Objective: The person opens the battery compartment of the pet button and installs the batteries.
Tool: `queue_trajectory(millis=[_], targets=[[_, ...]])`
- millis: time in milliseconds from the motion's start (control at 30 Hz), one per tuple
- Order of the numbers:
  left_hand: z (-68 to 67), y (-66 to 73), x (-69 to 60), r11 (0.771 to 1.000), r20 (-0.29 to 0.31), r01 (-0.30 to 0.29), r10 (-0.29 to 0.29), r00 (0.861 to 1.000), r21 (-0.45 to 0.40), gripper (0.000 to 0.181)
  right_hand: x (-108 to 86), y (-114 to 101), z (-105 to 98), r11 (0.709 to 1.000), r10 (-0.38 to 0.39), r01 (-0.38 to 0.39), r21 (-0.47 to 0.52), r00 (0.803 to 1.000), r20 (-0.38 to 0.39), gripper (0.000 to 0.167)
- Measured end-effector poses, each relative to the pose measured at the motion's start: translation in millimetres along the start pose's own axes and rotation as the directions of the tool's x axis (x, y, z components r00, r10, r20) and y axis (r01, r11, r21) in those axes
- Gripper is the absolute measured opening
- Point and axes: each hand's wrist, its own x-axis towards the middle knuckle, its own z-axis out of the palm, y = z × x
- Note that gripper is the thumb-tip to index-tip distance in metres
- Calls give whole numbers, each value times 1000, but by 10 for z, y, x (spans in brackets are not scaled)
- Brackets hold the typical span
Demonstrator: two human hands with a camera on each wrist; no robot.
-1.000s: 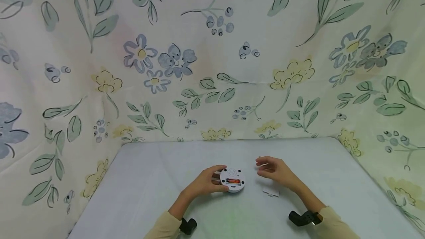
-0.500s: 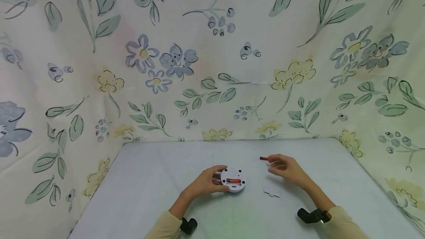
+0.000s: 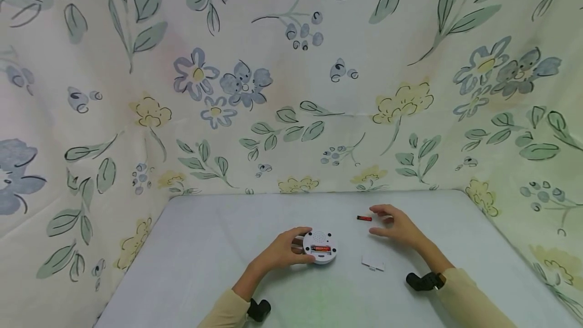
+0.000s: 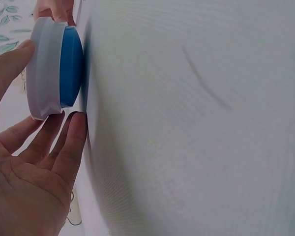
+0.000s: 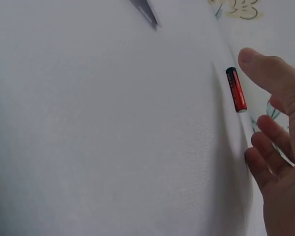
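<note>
My left hand [image 3: 286,253] holds a round white device [image 3: 320,239] by its rim, thumb on the near side and fingers on the far side. Its back faces up, with speaker holes, dark feet and an uncovered compartment where a red battery [image 3: 321,248] lies. In the left wrist view the device's blue underside [image 4: 71,66] faces the table. A second red and black battery [image 3: 364,218] lies on the table beside my right hand [image 3: 397,226]. The right hand's thumb and fingers are spread, apart from that battery [image 5: 236,90], holding nothing.
A small white battery cover [image 3: 373,262] lies on the table, right of the device and nearer to me. White cloth covers the table [image 3: 218,247]. Behind it hangs a floral curtain [image 3: 291,80]. Each wrist wears a black camera [image 3: 423,281].
My right hand has drawn away to the right, bringing the loose battery into full view on the table. The left hand and the device stay almost where they were.
</note>
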Motion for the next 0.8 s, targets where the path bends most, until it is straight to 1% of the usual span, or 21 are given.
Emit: queue_trajectory(millis=[133,233,300,467,533,700,800], targets=[[-4,11,-7,1000,4,2,-2,1000,0,69,96,24,23,1000,-12,12,-15,1000,8,62],[-5,19,-9,1000,5,6,-6,1000,1,70,165,25,47,999,-24,25,-32,1000,19,59],[-4,18,-9,1000,4,8,-9,1000,1,70,205,26,64,999,-16,18,-50,999,38,52],[-1,8,0,1000,8,14,-14,1000,3,70,267,8,86,994,43,-34,-99,995,87,22],[2,5,-1,1000,7,17,-17,1000,4,71,268,-3,88,993,55,-44,-109,994,97,16],[-4,-4,0,1000,4,15,-15,1000,5,72,240,-19,100,994,45,-37,-99,995,86,13],[-4,-8,-2,1000,4,1,-1,1000,-2,71,212,-23,105,996,49,-43,-74,996,73,14]])
